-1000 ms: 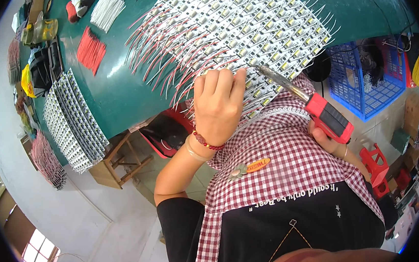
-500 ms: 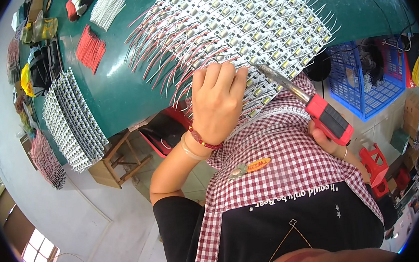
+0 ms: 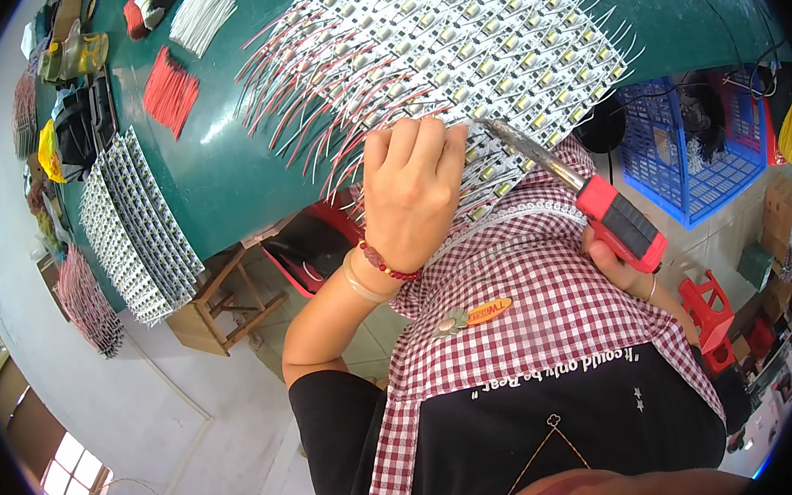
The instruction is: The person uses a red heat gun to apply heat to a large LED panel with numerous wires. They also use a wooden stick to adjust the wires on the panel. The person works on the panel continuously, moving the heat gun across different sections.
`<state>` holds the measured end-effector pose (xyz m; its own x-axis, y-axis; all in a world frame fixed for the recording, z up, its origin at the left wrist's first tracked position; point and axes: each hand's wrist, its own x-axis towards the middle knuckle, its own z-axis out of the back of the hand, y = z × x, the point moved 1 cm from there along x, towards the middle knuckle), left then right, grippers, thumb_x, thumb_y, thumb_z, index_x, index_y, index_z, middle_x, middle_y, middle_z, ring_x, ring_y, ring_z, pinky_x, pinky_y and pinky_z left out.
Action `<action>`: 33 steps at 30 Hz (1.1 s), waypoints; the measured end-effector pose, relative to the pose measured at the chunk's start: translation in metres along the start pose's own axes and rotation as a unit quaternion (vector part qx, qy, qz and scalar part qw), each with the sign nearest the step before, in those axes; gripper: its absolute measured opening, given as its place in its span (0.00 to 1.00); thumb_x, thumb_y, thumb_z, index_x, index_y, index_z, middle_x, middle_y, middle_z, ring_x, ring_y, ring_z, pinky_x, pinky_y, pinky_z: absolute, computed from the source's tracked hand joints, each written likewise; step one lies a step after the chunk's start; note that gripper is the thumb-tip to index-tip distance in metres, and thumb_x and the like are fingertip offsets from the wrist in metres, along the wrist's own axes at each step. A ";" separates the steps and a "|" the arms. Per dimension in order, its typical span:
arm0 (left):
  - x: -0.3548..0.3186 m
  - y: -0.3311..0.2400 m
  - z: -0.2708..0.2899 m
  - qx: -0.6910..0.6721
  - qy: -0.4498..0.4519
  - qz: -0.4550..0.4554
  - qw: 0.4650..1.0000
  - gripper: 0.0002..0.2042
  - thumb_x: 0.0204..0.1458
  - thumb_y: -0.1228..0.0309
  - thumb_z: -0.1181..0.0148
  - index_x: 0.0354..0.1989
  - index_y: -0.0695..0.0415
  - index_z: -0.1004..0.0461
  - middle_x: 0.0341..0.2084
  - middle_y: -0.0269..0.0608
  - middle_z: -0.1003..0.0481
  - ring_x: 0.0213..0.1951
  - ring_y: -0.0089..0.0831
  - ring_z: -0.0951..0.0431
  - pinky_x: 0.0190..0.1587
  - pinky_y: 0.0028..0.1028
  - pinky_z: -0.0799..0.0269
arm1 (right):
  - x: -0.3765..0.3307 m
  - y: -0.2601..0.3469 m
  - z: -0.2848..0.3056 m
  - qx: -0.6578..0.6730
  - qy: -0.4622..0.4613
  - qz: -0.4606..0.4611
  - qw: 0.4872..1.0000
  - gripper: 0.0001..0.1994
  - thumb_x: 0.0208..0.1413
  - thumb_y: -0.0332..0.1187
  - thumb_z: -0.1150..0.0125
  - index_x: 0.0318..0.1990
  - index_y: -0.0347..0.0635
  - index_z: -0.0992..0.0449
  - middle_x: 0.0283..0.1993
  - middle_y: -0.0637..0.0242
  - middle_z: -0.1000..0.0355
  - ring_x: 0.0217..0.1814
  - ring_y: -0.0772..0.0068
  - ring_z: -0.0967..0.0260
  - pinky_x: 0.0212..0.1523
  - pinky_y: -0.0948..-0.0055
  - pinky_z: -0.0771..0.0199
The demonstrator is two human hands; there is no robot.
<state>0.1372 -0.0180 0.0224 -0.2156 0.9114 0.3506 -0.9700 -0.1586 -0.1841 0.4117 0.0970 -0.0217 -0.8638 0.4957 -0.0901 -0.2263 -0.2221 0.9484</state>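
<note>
A glossy green table (image 3: 233,181) is spread across the top of the frame, with glare caught on it at upper left. On it, at upper centre, a white panel of LED boards (image 3: 493,63) is laid, fringed along its left side by red, white and dark wires. The left hand (image 3: 413,172) is held at the panel's lower left part, its fingers bent and drawn together; whether a wire is pinched in that grip cannot be told, as the fingertips are hidden. A red and black soldering iron (image 3: 622,225) is clasped in the grip of the right hand (image 3: 611,263), right of centre, its tip set just beside the left fingers; contact with the boards cannot be made out. At upper left, a red wire bundle (image 3: 170,93) and a white wire bundle (image 3: 203,18) are laid out; farther down, curved board strips (image 3: 139,230) are placed by the table's edge. Below, a wooden stool (image 3: 200,328) is seen against a pale wall (image 3: 147,388), with a window (image 3: 70,473) at lower left. At right, a blue basket (image 3: 654,162) and a red stool (image 3: 708,316) are stood.
</note>
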 end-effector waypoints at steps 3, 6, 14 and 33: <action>0.000 -0.001 0.001 -0.001 0.001 0.002 1.000 0.12 0.40 0.78 0.40 0.36 0.55 0.21 0.23 0.32 0.39 0.29 0.29 0.35 0.34 0.30 0.43 | -0.005 -0.002 -0.001 0.033 -0.013 -0.027 0.999 0.07 0.41 0.32 0.38 0.26 0.40 0.26 0.25 0.63 0.29 0.24 0.62 0.31 0.25 0.67 0.33; 0.000 0.000 0.001 0.003 0.000 -0.001 1.000 0.12 0.40 0.78 0.41 0.37 0.55 0.21 0.23 0.32 0.39 0.29 0.29 0.35 0.35 0.31 0.43 | -0.005 0.001 0.000 0.046 -0.015 -0.047 0.998 0.06 0.41 0.32 0.38 0.25 0.40 0.26 0.24 0.63 0.29 0.24 0.62 0.31 0.25 0.67 0.33; 0.002 -0.002 0.003 0.022 0.004 -0.003 1.000 0.12 0.40 0.78 0.40 0.35 0.55 0.21 0.23 0.32 0.38 0.30 0.28 0.34 0.36 0.30 0.42 | -0.008 -0.001 0.001 0.040 -0.016 -0.053 0.998 0.06 0.42 0.32 0.39 0.25 0.39 0.26 0.26 0.62 0.27 0.26 0.60 0.30 0.28 0.66 0.31; -0.009 -0.012 0.027 -0.081 -0.033 0.073 0.994 0.13 0.38 0.86 0.41 0.35 0.59 0.22 0.25 0.38 0.33 0.30 0.35 0.32 0.32 0.32 0.35 | -0.019 -0.022 0.011 0.031 -0.002 -0.034 0.999 0.06 0.44 0.33 0.39 0.26 0.40 0.24 0.25 0.63 0.27 0.27 0.59 0.30 0.28 0.65 0.33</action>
<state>0.1475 -0.0342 0.0464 -0.3644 0.8558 0.3672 -0.8983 -0.2190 -0.3810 0.4383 0.1021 -0.0379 -0.8452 0.5119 -0.1536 -0.2560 -0.1354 0.9572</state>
